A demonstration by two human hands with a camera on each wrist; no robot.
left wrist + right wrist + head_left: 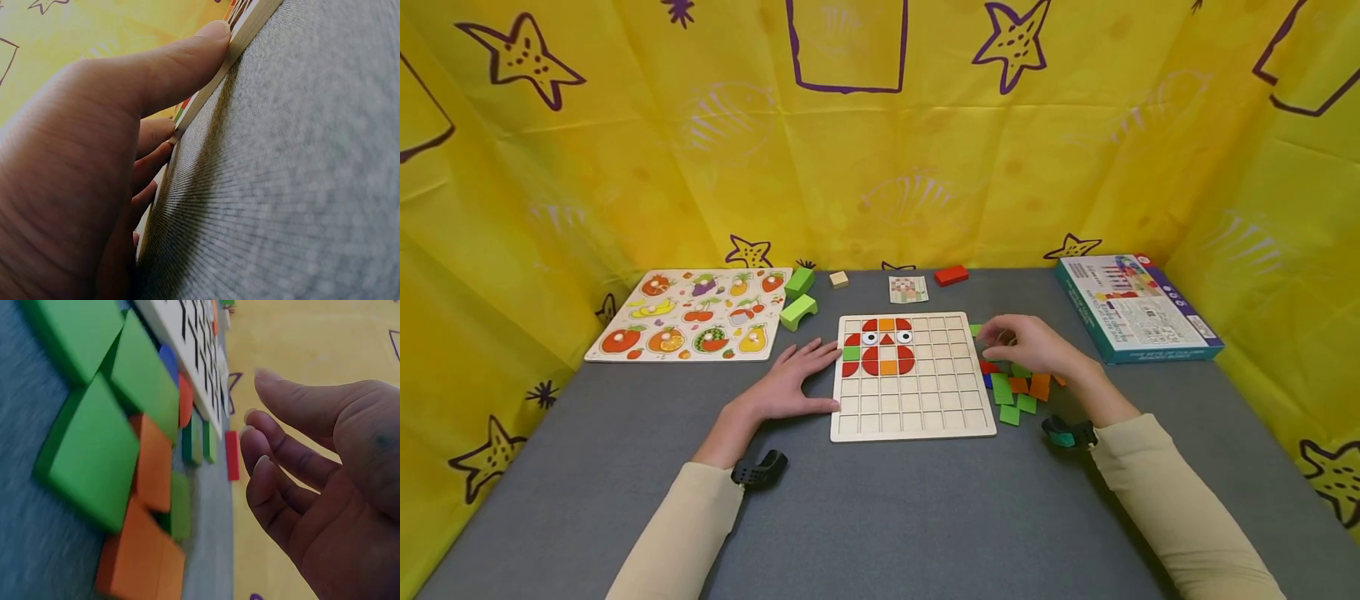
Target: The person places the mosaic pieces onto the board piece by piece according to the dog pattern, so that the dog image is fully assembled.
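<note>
Two grips on my feed: the left grip is spread wide, thumb and fingertips touching the left edge of the grid board; the right grip is narrow and loosely curled, a small gap at its tips, nothing held.
Grid board: flat on the table, just right of the left grip and left of the right grip.
Loose tiles: heaped below the right grip and on its near side, beside the board.
Heap risk: I'd expect a pinch there to catch two pieces or drag neighbours, because they overlap.
Board risk: a sideways push from the left grip could slide the board and jog the set tiles.
Wrist risk: the right wrist camera, near the outlying green pieces, could scatter them on a low sweep.
Board face: pale wood ruled into squares, many bare.
Set tiles: red curves, orange and green squares, and two round eyes, clustered toward the left grip's fingertips.
Loose pieces: green, orange, red and blue, smooth and flat-faced, some leaning on others.
</note>
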